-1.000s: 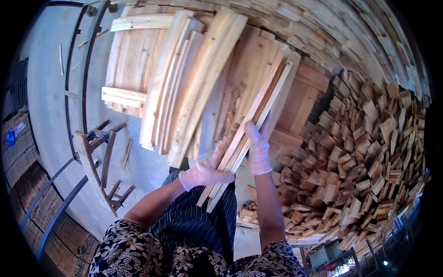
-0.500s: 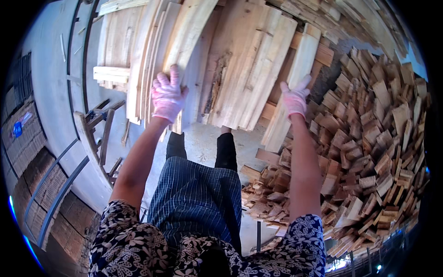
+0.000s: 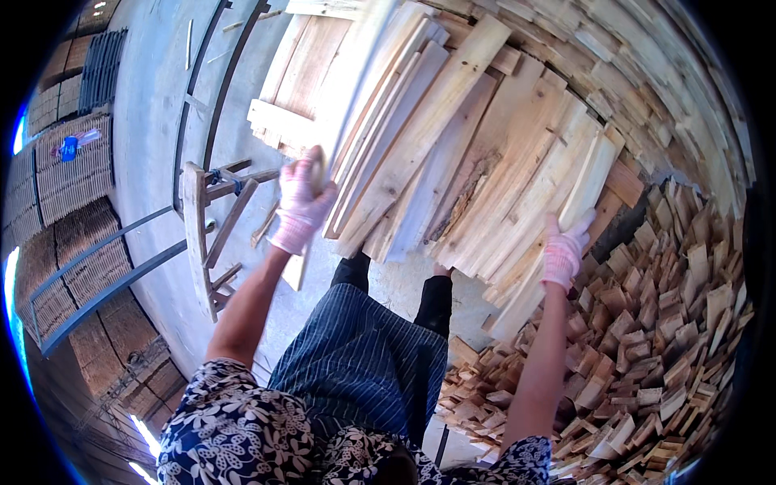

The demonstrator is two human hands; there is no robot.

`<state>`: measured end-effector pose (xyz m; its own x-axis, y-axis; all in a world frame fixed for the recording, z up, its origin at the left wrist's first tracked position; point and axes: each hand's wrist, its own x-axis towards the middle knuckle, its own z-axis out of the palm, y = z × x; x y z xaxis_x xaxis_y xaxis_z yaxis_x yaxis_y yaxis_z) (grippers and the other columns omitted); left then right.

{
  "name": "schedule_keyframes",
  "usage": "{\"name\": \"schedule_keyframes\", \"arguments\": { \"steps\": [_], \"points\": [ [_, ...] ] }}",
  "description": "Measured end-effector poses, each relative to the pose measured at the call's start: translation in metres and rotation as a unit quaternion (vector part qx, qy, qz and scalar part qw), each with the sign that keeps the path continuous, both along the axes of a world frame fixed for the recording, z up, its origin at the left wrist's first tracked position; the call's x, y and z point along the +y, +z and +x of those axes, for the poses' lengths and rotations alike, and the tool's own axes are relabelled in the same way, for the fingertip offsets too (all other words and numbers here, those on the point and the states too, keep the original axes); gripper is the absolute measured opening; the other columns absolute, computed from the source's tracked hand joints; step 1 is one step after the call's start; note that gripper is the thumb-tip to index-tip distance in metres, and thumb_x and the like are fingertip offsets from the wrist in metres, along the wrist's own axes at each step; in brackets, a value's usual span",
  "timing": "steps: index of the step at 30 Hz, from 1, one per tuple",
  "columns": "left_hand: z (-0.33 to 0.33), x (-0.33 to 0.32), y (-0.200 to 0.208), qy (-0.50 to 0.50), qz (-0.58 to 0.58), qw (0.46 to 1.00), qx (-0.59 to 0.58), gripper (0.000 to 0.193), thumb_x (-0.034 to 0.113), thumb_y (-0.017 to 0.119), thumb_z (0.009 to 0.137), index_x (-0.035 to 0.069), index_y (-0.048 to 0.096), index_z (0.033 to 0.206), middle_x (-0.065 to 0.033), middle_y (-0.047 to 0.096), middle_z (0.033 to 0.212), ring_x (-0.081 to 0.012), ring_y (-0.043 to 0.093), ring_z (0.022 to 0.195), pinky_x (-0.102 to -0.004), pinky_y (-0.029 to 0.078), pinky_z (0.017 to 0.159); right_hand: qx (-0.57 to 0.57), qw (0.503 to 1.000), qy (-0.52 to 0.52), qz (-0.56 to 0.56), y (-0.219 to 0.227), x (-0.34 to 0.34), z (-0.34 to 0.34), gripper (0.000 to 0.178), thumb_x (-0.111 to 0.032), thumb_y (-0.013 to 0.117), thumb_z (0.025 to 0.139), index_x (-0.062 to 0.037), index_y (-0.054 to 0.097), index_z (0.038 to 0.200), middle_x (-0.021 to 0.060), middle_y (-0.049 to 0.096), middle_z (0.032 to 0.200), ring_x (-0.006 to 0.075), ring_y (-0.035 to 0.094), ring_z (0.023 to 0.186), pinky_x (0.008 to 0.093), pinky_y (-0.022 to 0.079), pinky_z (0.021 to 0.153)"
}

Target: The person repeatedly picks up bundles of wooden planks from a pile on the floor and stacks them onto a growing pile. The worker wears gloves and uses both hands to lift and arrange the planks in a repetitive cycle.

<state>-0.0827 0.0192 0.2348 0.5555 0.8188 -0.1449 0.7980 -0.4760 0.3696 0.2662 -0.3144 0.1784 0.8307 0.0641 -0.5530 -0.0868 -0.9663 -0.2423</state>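
Note:
Pink-and-white gloves cover both hands. My left hand [image 3: 301, 206] is closed round a pale plank [image 3: 296, 273], which is tilted up on its edge and blurred, its upper part washed out by light. On the right, my right hand [image 3: 566, 252] grips another narrow plank [image 3: 596, 174] at the right side of the stack, thumb on one edge and fingers on the other. Between the hands lie several loose boards [image 3: 428, 137] side by side, one of them slanting across others. A wider board [image 3: 517, 178] with rough bark marks lies nearer the right hand.
A big heap of short wood offcuts [image 3: 630, 323] fills the right side. Long stacked timber [image 3: 647, 89] stands behind it. At the left are a wooden trestle [image 3: 196, 234], metal rails [image 3: 121, 311] and ribbed brown stacks [image 3: 77, 174]. More boards [image 3: 295, 61] lie at the far left.
My left hand has lifted a plank off the boards and tipped it on edge toward the left. My right hand has stayed at the right-hand plank. The view has turned left.

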Motion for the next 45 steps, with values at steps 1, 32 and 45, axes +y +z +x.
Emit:
{"name": "schedule_keyframes", "arguments": {
  "steps": [1,32,45],
  "points": [
    [-0.021,0.025,-0.003,-0.040,0.038,0.998,0.009,0.075,0.014,0.075,0.079,0.015,0.049,0.149,-0.0209,0.049,0.119,-0.0352,0.052,0.109,-0.0493,0.048,0.100,0.026,0.997,-0.031,0.061,0.021,0.027,-0.015,0.111,-0.054,0.074,0.086,-0.0114,0.008,0.164,0.0365,0.034,0.154,0.0498,0.048,0.134,0.0502,0.043,0.112],
    [0.091,0.032,-0.008,-0.218,-0.251,0.942,0.037,0.063,0.010,0.062,0.089,0.008,0.044,0.150,-0.0211,0.065,0.101,-0.0350,0.067,0.092,-0.0445,0.056,0.087,0.139,0.933,-0.161,0.291,-0.034,0.183,-0.122,0.106,-0.047,0.077,0.084,0.0037,0.023,0.160,0.0236,0.041,0.156,0.0342,0.045,0.138,0.0378,0.035,0.116],
    [-0.028,0.122,-0.015,-0.029,-0.190,0.973,-0.128,0.053,-0.007,0.048,0.093,0.011,0.061,0.141,-0.0064,0.065,0.090,-0.0143,0.063,0.085,-0.0296,0.053,0.081,0.212,0.866,-0.216,0.397,-0.047,0.183,-0.150,0.105,-0.039,0.079,0.087,0.0025,0.019,0.162,0.0192,0.048,0.150,0.0243,0.047,0.137,0.0313,0.032,0.116]
  ]
}}
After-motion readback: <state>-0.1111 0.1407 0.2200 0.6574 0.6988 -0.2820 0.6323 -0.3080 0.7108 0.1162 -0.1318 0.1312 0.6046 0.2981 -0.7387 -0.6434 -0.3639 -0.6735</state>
